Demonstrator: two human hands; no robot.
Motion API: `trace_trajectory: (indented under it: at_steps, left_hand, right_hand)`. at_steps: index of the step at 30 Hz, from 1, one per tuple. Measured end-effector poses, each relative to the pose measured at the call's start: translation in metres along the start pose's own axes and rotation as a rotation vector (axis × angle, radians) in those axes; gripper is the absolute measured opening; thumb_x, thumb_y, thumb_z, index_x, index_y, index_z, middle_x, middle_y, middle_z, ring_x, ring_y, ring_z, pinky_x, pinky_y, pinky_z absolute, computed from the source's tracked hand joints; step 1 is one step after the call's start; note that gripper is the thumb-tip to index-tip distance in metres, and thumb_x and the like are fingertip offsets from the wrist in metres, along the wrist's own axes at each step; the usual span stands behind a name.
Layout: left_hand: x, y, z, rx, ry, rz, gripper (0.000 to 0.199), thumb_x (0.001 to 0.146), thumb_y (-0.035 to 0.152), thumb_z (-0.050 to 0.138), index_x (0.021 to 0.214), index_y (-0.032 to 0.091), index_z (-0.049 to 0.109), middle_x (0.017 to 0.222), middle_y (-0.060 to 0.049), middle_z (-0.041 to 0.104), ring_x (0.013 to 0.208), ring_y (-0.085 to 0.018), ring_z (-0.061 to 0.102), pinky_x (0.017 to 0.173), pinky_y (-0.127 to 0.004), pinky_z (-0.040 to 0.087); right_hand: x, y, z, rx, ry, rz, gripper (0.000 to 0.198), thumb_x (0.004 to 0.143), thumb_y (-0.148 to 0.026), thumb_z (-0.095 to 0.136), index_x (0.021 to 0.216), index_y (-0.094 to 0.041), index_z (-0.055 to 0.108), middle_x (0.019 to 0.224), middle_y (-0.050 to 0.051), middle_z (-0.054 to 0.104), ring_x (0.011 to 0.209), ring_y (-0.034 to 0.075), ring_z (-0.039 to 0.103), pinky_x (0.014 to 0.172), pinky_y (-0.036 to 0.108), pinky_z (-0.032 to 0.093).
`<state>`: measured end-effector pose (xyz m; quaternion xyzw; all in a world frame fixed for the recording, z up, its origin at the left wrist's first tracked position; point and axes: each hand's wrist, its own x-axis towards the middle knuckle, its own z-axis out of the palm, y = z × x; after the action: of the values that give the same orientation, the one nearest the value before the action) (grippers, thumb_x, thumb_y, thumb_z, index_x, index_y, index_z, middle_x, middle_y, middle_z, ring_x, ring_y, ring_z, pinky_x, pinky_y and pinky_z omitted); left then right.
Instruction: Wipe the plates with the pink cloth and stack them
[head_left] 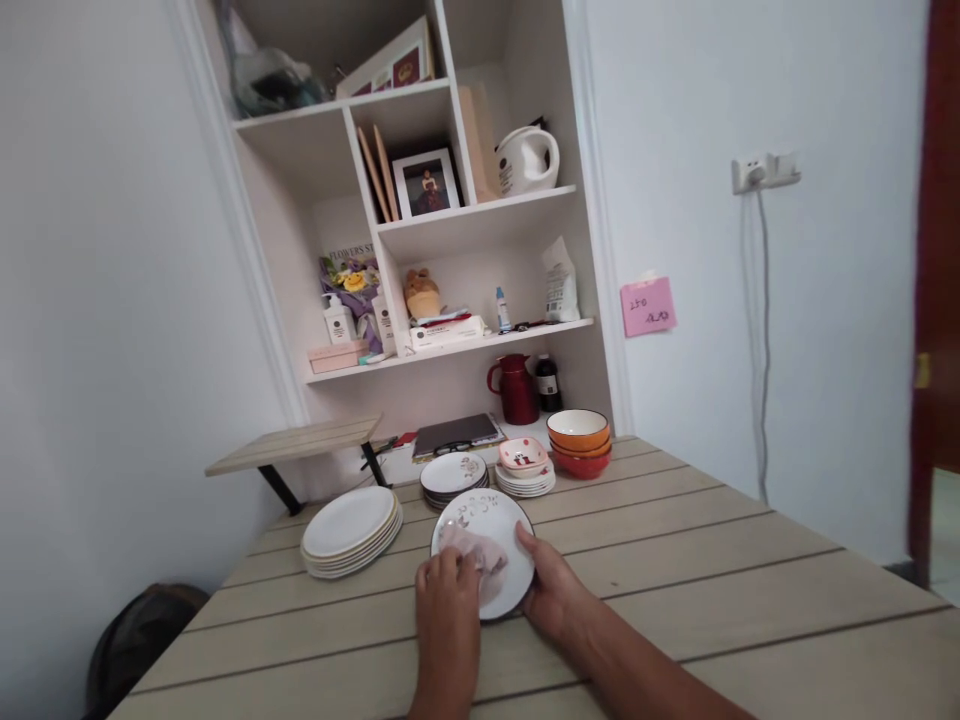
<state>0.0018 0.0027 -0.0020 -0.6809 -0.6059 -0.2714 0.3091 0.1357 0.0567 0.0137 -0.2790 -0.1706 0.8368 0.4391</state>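
A white plate (517, 580) with a dark rim and a floral print is tilted toward me above the front of the table. My right hand (553, 588) grips its right edge, thumb on the face and the other fingers hidden behind. Against the plate's face, my left hand (448, 592) presses a crumpled pale pink cloth (484, 550), its fingers bent over it. Just behind are a stack of similar dark-rimmed plates (454, 472) and small white dishes (525, 486) with a pink panda bowl (523, 455) on top.
Larger white plates (351, 525) are stacked at left; orange and red bowls (579, 445) are nested at right. A small raised wooden shelf (296, 445) stands back left. Behind the slatted table (675, 560) are a red jug (516, 390), a laptop (455, 434) and a shelf unit (480, 235).
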Motion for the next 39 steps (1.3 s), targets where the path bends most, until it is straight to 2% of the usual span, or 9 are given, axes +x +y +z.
trace_trajectory:
  at_steps: [7, 15, 18, 23, 29, 32, 35, 37, 39]
  left_hand:
    - [-0.003, 0.002, 0.000, -0.134, -0.003, 0.138, 0.024, 0.085, 0.013, 0.057, 0.102, 0.023, 0.071, 0.095, -0.006, 0.065, 0.087, -0.021, 0.061, 0.075, -0.032, 0.051]
    - [0.000, 0.002, -0.001, -0.171, 0.059, 0.203, 0.034, 0.086, 0.014, 0.054, 0.115, 0.027, 0.067, 0.114, -0.007, 0.066, 0.103, -0.024, 0.061, 0.087, -0.041, 0.052]
    - [0.001, 0.003, -0.003, -0.162, 0.050, 0.173, 0.038, 0.084, 0.009, 0.055, 0.113, 0.029, 0.068, 0.116, -0.006, 0.065, 0.106, -0.024, 0.060, 0.093, -0.046, 0.048]
    - [0.001, 0.008, -0.007, -0.099, 0.045, 0.031, 0.042, 0.082, 0.003, 0.054, 0.113, 0.028, 0.067, 0.115, -0.006, 0.066, 0.108, -0.024, 0.058, 0.098, -0.048, 0.042]
    - [0.000, 0.006, -0.007, -0.125, 0.051, -0.048, 0.030, 0.087, 0.016, 0.056, 0.113, 0.025, 0.067, 0.118, -0.009, 0.061, 0.108, -0.026, 0.056, 0.095, -0.046, 0.044]
    - [0.000, 0.002, -0.007, -0.238, 0.107, -0.071, 0.032, 0.091, 0.027, 0.051, 0.120, 0.022, 0.062, 0.125, -0.012, 0.054, 0.115, -0.027, 0.053, 0.093, -0.045, 0.046]
    - [0.000, -0.004, -0.004, -0.312, 0.205, -0.094, 0.035, 0.094, 0.029, 0.042, 0.125, 0.022, 0.058, 0.129, -0.013, 0.049, 0.119, -0.027, 0.050, 0.094, -0.046, 0.046]
    - [0.001, -0.007, -0.001, -0.302, 0.262, -0.084, 0.037, 0.095, 0.027, 0.040, 0.127, 0.025, 0.057, 0.132, -0.013, 0.048, 0.120, -0.027, 0.050, 0.096, -0.047, 0.044]
    - [0.002, -0.007, 0.001, -0.259, 0.263, -0.021, 0.039, 0.094, 0.024, 0.041, 0.130, 0.027, 0.055, 0.136, -0.011, 0.048, 0.122, -0.027, 0.049, 0.098, -0.048, 0.042]
  right_hand:
    - [-0.006, -0.007, 0.004, 0.005, -0.004, -0.029, 0.050, 0.092, -0.043, 0.046, 0.122, -0.005, 0.056, 0.091, 0.017, 0.076, 0.080, 0.025, 0.071, 0.081, 0.037, 0.053]
    - [-0.010, 0.000, 0.007, -0.094, -0.011, -0.007, 0.042, 0.091, -0.039, 0.050, 0.109, -0.003, 0.063, 0.077, 0.014, 0.076, 0.065, 0.021, 0.069, 0.072, 0.033, 0.053]
    - [-0.012, 0.001, 0.008, -0.104, -0.023, -0.011, 0.042, 0.091, -0.039, 0.050, 0.108, -0.003, 0.064, 0.078, 0.014, 0.076, 0.067, 0.021, 0.070, 0.076, 0.033, 0.053]
    - [-0.011, 0.001, 0.008, -0.097, -0.008, -0.019, 0.043, 0.091, -0.042, 0.050, 0.111, -0.007, 0.064, 0.088, 0.014, 0.077, 0.078, 0.022, 0.072, 0.082, 0.035, 0.053]
    - [-0.006, 0.002, 0.005, -0.067, -0.007, -0.019, 0.044, 0.090, -0.043, 0.051, 0.112, -0.008, 0.064, 0.095, 0.014, 0.076, 0.084, 0.023, 0.071, 0.086, 0.035, 0.052]
    - [-0.003, -0.001, 0.004, -0.054, -0.027, -0.008, 0.047, 0.090, -0.045, 0.048, 0.113, -0.007, 0.064, 0.098, 0.016, 0.075, 0.088, 0.024, 0.071, 0.087, 0.037, 0.052]
    - [-0.001, -0.005, 0.001, -0.054, -0.020, -0.003, 0.049, 0.091, -0.047, 0.046, 0.114, -0.008, 0.063, 0.099, 0.017, 0.075, 0.090, 0.024, 0.070, 0.087, 0.039, 0.052]
    - [0.001, -0.009, -0.001, -0.060, 0.002, -0.012, 0.050, 0.091, -0.047, 0.045, 0.115, -0.007, 0.062, 0.099, 0.018, 0.075, 0.089, 0.024, 0.070, 0.086, 0.039, 0.052]
    - [0.002, -0.012, -0.002, -0.069, 0.026, -0.024, 0.050, 0.092, -0.047, 0.045, 0.116, -0.007, 0.061, 0.097, 0.018, 0.075, 0.085, 0.023, 0.071, 0.085, 0.038, 0.052]
